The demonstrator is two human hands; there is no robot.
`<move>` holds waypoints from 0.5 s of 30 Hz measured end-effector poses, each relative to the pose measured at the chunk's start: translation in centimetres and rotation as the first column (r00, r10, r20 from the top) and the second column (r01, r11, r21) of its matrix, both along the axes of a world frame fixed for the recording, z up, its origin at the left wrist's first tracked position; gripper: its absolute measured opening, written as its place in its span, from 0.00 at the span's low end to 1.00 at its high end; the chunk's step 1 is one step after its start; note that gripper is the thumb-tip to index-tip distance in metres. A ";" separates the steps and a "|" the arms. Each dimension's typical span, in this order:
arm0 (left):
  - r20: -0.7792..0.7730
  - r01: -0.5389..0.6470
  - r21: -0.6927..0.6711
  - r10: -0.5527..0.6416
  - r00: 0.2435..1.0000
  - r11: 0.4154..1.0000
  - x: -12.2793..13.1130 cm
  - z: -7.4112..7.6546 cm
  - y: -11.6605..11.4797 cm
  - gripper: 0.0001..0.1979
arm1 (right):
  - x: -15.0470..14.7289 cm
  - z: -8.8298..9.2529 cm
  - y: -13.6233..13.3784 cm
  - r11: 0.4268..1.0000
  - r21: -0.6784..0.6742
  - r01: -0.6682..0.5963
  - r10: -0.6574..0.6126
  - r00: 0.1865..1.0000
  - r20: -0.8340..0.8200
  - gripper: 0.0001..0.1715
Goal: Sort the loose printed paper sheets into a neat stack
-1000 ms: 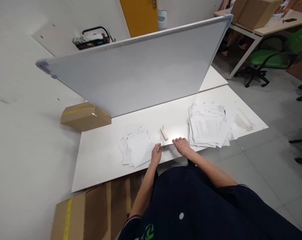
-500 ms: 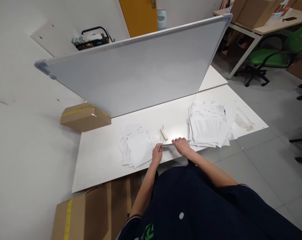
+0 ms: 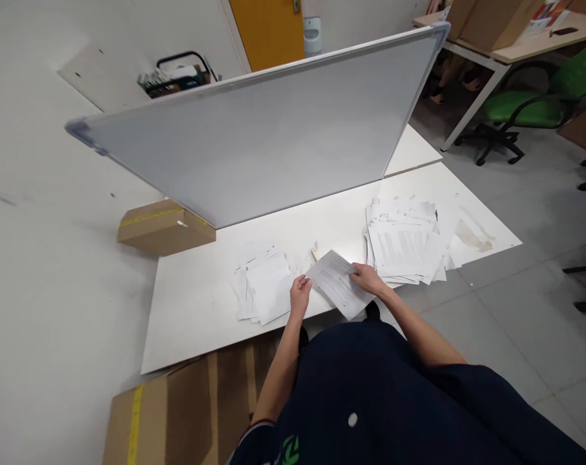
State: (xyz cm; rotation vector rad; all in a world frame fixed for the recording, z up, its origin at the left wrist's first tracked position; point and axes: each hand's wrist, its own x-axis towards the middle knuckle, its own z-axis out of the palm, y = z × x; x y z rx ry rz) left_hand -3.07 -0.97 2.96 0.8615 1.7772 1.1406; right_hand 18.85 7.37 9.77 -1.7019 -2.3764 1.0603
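A printed sheet of paper [image 3: 338,281] is lifted over the front edge of the white table [image 3: 196,303]. My left hand [image 3: 300,292] pinches its left corner. My right hand [image 3: 369,279] grips its right edge. To the left lies a small pile of white papers [image 3: 263,284]. A larger, messier stack of printed papers [image 3: 404,242] sits to the right. A small beige block [image 3: 315,252] peeks out just behind the raised sheet.
A large whiteboard [image 3: 273,129] leans upright along the table's back. A cardboard box [image 3: 164,226] sits at the far left, flattened cardboard [image 3: 186,400] lies on the floor in front. Green office chairs [image 3: 530,106] and a desk stand at the right.
The sheet was held flat and edge-on near the table; now it is raised and tilted toward me, its printed face showing. My right hand shifted right and toward me.
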 end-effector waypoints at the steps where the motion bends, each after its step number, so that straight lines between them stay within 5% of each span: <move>1: 0.014 0.006 -0.036 -0.005 1.000 0.999 0.0 -0.2 0.0 0.20 | 0.8 -1.1 0.2 0.995 -0.079 0.067 -0.071 0.997 -0.042 0.11; 7: -0.149 0.156 -0.168 -0.182 0.972 0.973 0.9 -0.9 0.3 0.22 | 4.1 -7.0 -0.1 0.841 -0.454 0.295 -0.375 0.922 -0.097 0.14; 15: -0.275 0.334 -0.209 -0.383 0.882 0.919 1.8 -0.6 1.9 0.28 | 4.2 -9.3 0.3 0.761 -0.538 0.363 -0.487 0.868 -0.102 0.16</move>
